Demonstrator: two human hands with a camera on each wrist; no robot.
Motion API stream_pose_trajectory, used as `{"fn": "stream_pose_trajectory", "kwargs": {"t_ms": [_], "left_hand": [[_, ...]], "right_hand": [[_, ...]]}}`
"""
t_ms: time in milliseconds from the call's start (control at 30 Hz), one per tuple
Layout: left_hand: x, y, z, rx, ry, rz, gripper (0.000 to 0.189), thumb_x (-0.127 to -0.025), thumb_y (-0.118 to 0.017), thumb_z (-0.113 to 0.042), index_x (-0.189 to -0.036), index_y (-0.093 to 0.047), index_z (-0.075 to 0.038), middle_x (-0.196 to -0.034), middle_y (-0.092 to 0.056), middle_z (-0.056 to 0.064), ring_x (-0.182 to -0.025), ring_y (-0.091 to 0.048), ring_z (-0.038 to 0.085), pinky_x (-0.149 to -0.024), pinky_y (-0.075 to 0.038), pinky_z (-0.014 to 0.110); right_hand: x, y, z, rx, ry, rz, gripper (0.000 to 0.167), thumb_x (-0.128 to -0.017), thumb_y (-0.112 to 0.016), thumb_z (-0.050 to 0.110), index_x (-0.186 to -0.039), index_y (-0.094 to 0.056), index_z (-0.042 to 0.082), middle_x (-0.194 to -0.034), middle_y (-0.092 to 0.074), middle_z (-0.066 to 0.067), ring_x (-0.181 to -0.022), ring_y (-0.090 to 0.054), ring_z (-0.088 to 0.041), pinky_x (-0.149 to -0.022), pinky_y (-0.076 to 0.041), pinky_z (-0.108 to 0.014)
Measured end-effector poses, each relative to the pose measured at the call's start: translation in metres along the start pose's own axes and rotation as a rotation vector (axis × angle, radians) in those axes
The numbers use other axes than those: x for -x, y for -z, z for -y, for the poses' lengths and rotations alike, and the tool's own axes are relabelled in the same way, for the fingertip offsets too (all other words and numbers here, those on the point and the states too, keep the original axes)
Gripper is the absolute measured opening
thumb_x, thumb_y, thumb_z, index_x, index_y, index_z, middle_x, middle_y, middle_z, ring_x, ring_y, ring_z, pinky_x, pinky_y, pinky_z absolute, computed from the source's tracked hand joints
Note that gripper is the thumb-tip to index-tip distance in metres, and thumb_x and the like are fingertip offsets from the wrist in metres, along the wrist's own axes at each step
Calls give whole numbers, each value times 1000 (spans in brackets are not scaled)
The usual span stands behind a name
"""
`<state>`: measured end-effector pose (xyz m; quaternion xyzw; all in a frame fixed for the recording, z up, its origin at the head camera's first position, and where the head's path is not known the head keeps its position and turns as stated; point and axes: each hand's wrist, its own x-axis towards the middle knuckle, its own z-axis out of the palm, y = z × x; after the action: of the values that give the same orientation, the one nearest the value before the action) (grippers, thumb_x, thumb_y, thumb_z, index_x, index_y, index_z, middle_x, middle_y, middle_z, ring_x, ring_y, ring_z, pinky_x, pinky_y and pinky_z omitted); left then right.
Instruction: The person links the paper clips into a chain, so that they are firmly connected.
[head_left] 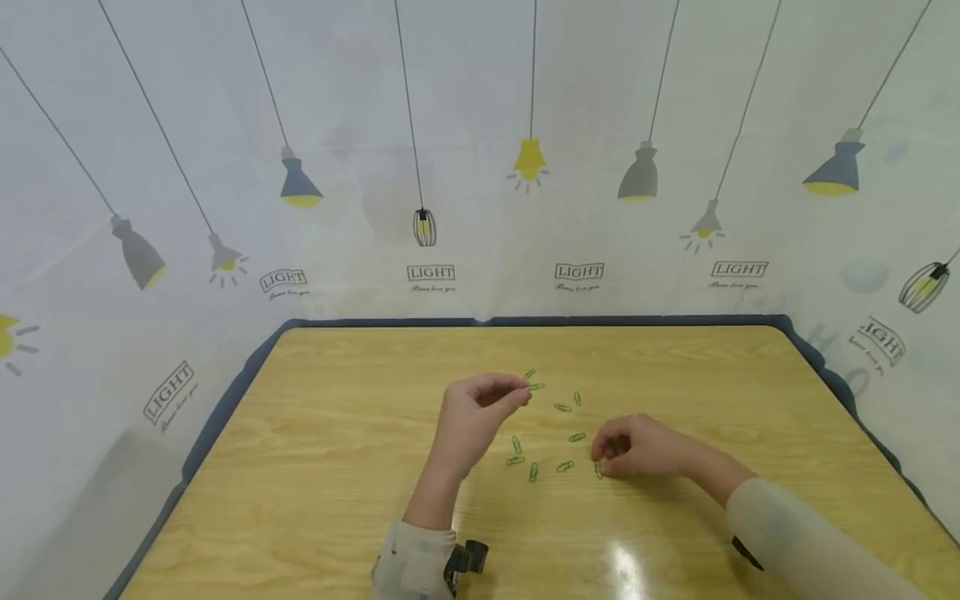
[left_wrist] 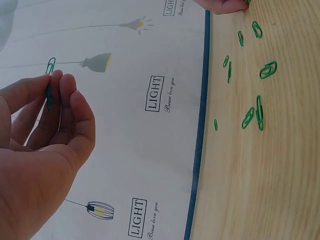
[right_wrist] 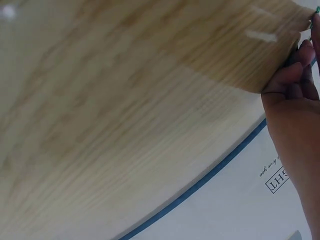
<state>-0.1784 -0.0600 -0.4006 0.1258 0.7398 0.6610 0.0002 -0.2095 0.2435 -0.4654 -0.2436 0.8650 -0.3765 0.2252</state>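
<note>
One green paperclip (left_wrist: 51,66) pinched in left hand (head_left: 467,419).

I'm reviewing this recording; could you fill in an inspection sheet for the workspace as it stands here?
Surface: wood-grain tabletop, with a bright reflection near the person.
Job's things: green paperclips, scattered loose on the tabletop, mostly between and beyond the hands.
Clutter: nothing seen.
Hands: left hand pinches one clip above the tabletop; right hand has its fingertips at another, grip unclear.
Cables: nothing seen; the lamp cords are printed.
Surroundings: pale backdrop printed with lamps and "LIGHT"; dark blue band along the tabletop's edge.
</note>
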Motion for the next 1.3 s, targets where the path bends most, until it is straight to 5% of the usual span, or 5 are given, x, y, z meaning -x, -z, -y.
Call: {"fn": "stream_pose_trajectory", "kwargs": {"t_ms": [267,467,633,967,1300], "left_hand": [[-2,2,-5,8,19,-18,16,-98,-79,-20,-111,-82,-11,-109,-80,8,-100,-75,20,-92,-62,32],[-2,-1,-4,1,27,-18,17,-99,-78,-22,-111,-81,-11,-110,-80,8,-101,-75,18,-93,-62,33],[-3,-4,-3,2,18,5,17,-99,-78,-21,-112,-81,-11,-111,-80,8,-101,-75,18,-94,-62,34],[0,-6,-2,-26,32,14,14,-99,-78,-17,-109,-82,-9,-108,-81,8,-99,-76,16,-93,-62,33],[7,0,-4,-58,-5,-16,8,-97,-80,-17,-103,-82,-12,-104,-82,7,-95,-77,15,-91,-63,36]], "right_hand": [[0,3,-4,50,75,34,9,-97,-80,19,-97,-75,12,-98,-64,0,-83,-55,-7,-70,-48,-22],[1,10,-6,69,46,68,7,-105,-67,17,-99,-69,15,-95,-64,1,-84,-56,-8,-73,-49,-24],[-2,29,2,-42,-7,31,14,-108,-63,18,-103,-67,5,-94,-67,-11,-81,-61,-18,-71,-54,-31],[-11,53,75,-213,93,-203,22,-107,-66,21,-113,-67,0,-94,-69,-6,-80,-63,-17,-73,-56,-30],[-13,29,129,-145,140,-248,16,-104,-71,23,-112,-77,11,-95,-74,-3,-85,-69,-26,-73,-59,-33]]}}
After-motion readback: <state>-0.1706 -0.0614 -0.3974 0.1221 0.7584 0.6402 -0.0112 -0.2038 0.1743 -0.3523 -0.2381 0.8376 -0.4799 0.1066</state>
